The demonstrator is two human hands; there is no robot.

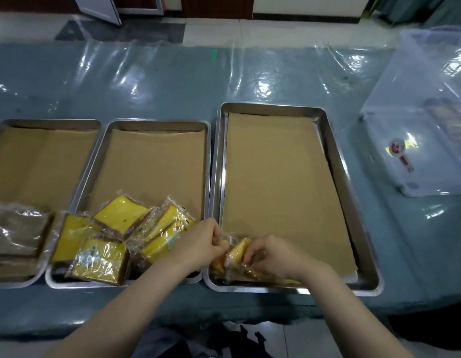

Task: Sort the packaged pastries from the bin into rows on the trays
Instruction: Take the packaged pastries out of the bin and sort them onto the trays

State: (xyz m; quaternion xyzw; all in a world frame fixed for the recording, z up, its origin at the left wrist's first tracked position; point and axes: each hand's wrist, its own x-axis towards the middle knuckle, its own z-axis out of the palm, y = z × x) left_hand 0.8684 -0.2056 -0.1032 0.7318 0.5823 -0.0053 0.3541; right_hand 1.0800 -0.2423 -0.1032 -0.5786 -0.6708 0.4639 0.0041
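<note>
Three steel trays lined with brown paper lie side by side. At the near left corner of the right tray (pixel 338 161), my left hand (pixel 198 244) and my right hand (pixel 270 254) both grip a clear-wrapped golden pastry (pixel 238 251); more wrapped golden pastries lie under it. The middle tray (pixel 157 125) holds several yellow cake packets (pixel 121 215) piled loosely at its near end. The left tray (pixel 51 122) carries brown wrapped pastries (pixel 17 228) at its near end. A clear plastic bin (pixel 418 140) stands at the right, with a few packets dimly visible inside.
The table is covered with blue cloth under shiny clear plastic (pixel 172 81). Its front edge runs just below the trays. Beyond the table lie a tiled floor and door frames. Dark clothing shows at the bottom.
</note>
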